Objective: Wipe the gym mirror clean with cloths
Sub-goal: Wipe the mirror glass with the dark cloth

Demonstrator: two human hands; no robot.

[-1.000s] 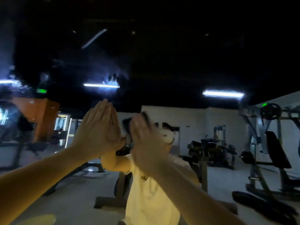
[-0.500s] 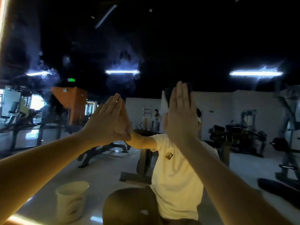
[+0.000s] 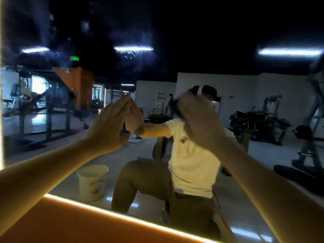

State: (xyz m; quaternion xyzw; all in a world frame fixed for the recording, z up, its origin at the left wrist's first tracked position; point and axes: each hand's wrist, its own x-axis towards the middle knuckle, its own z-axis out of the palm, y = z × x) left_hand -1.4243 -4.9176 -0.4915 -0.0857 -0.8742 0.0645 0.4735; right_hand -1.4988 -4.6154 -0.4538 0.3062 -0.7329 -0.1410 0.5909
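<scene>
On the mirror [image 3: 175, 35], left hand [image 3: 107, 127] presses flat near blurred right hand [image 3: 198, 120]

**Big gym mirror, not clean yet**

The mirror [image 3: 192, 28] is big and stands upright on the wall. A glowing strip of light [image 3: 122, 215] runs along its left and bottom edges. High up, the glass has cloudy smears [image 3: 84, 27] and tiny drops [image 3: 129, 53]. A dark cloth [image 3: 177, 104] seems to peek out beside the blurry right hand [image 3: 196, 120] on the glass

My right hand [image 3: 198, 123] now tilts and blurs against the mirror [image 3: 192, 41]. My view drops, revealing its lit edge [image 3: 122, 217].
</scene>
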